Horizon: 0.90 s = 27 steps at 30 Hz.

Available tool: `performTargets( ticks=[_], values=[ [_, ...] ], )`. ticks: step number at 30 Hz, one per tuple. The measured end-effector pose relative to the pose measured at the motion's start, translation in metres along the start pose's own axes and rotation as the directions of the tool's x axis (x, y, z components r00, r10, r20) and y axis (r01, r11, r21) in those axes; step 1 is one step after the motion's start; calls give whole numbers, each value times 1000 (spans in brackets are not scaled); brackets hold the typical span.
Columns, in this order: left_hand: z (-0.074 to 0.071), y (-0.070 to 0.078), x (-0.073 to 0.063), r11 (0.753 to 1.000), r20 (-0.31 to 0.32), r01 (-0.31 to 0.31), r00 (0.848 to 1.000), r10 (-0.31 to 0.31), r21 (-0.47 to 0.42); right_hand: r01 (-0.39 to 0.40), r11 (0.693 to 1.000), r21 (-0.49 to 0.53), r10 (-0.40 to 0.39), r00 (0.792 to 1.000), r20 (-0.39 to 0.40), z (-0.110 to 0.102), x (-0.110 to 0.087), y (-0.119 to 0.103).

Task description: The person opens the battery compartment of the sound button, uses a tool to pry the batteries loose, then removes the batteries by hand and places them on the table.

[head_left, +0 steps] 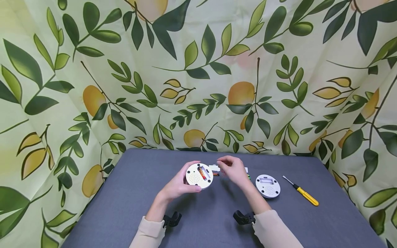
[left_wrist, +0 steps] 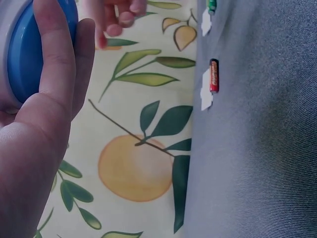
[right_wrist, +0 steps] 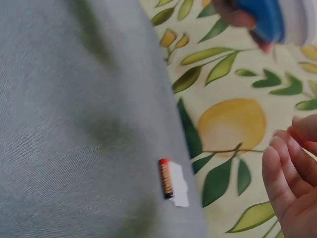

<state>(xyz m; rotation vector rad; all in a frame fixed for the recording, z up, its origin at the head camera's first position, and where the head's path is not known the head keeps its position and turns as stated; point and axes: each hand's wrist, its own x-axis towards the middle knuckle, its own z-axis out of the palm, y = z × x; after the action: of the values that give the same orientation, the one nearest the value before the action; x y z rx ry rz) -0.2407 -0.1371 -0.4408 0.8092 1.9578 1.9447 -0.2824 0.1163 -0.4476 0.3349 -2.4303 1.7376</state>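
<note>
My left hand grips a round white device by its rim, its back turned up. The lidless battery compartment shows red-and-orange battery colouring inside; how many cells it holds I cannot tell. In the left wrist view the device's other side is blue. Just right of it, my right hand is raised above the table, fingers loosely bent. The right wrist view shows nothing in those fingers. Beyond, a red-and-black battery lies against a white cover piece.
To the right lies a second round white device with its compartment uncovered. A screwdriver with a yellow handle is beside it. A green battery and another white piece lie on the grey table. Leaf-patterned cloth hangs behind.
</note>
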Motion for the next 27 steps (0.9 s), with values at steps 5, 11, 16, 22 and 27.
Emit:
performTargets(
  ticks=[5, 11, 16, 22, 27],
  values=[
    [1, 0, 1, 1000, 6, 8, 1000, -8, 0, 42, 999, -23, -41, 999, 17, -5, -7, -13],
    [2, 1, 2, 1000, 19, 7, 1000, -7, -11, 153, 987, -45, -150, 986, 67, -7, -12, -26],
    [2, -1, 2, 1000, 31, 0, 1000, 0, -16, 229, 973, -33, -223, 966, 129, -3, -16, -38],
    [3, -2, 2, 999, 48, 4, 999, -2, -47, 293, 955, -45, -280, 941, 189, 4, -20, -49],
    [4, -4, 1, 998, 74, -4, 997, 9, -69, 309, 950, -43, -290, 925, 244, 8, -18, -43]
  ],
)
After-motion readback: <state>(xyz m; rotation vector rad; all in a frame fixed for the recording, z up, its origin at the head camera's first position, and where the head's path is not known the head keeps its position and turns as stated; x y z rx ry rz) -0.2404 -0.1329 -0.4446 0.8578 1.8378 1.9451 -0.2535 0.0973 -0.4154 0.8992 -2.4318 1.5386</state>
